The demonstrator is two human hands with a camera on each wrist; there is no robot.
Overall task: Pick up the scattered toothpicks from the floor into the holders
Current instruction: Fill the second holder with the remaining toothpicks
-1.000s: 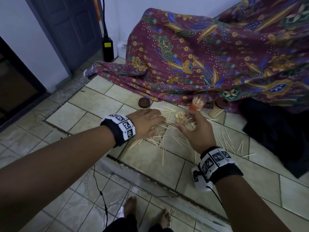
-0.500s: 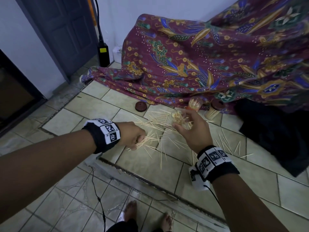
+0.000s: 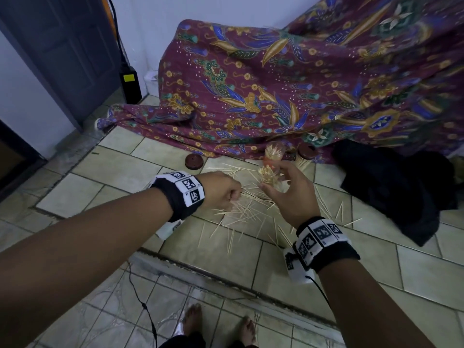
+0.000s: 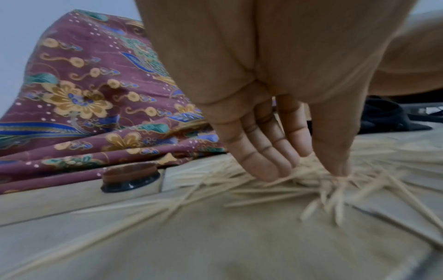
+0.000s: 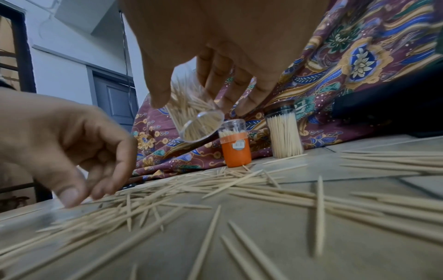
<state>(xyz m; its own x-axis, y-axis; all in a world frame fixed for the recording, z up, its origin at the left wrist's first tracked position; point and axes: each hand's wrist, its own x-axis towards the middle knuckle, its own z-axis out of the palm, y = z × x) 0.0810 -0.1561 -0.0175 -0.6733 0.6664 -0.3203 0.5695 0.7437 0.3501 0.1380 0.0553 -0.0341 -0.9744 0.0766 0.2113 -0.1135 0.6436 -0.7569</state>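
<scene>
Several toothpicks [image 3: 241, 212] lie scattered on the tiled floor, also seen in the wrist views [image 5: 239, 189] [image 4: 263, 191]. My left hand [image 3: 237, 197] is down on the pile's left part. Its thumb and fingertips [image 4: 309, 174] pinch together on a few toothpicks against the floor. My right hand [image 3: 273, 182] grips a clear holder [image 5: 199, 121], tilted, part full of toothpicks and lifted off the floor. Behind it stand an orange holder [image 5: 236, 149] and a full clear holder with a dark lid [image 5: 285, 136].
A patterned maroon cloth [image 3: 276, 84] drapes down to the floor behind the holders. A black cloth [image 3: 391, 187] lies at the right. A brown lid [image 3: 193, 162] sits on the tiles at the left. My bare feet [image 3: 193, 320] and a cable are near the bottom.
My left hand drew back from beside the held holder and came down on the pile with its fingers curled on toothpicks. The right hand keeps the clear holder raised.
</scene>
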